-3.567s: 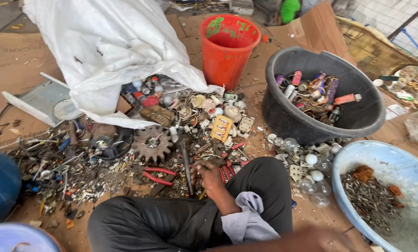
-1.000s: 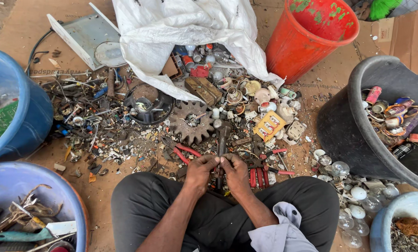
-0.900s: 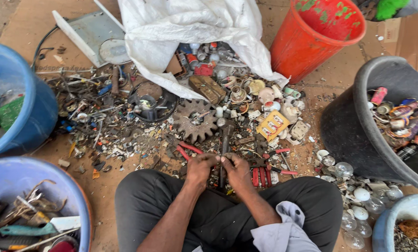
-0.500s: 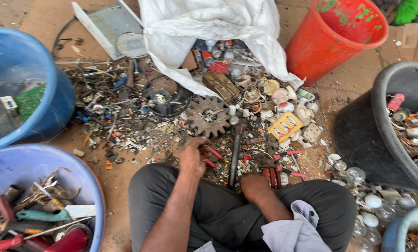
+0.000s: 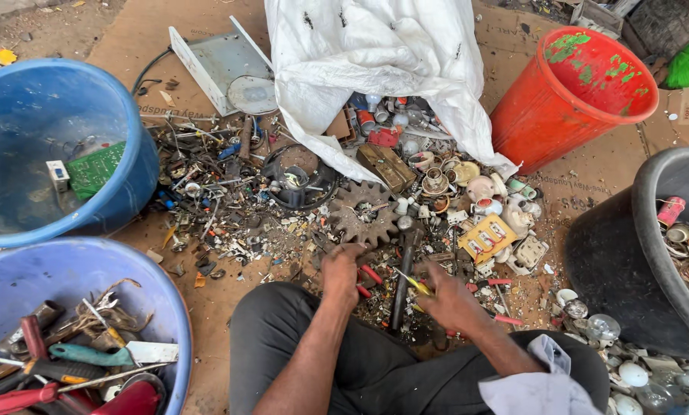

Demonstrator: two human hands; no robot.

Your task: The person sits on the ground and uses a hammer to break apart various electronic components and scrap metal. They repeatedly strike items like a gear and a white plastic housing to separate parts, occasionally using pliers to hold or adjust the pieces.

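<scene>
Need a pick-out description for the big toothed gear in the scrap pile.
Start at the white sack spread across the top of the scrap pile. Just below its lower edge, ahead of the person's left hand, lies the rusty gear. It is the only large brown toothed wheel there, lying flat among smaller bits.

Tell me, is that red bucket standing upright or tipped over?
Upright, perhaps leaning slightly. The red bucket stands on the cardboard beside the white sack, its open mouth facing up, and its inside looks empty.
</scene>
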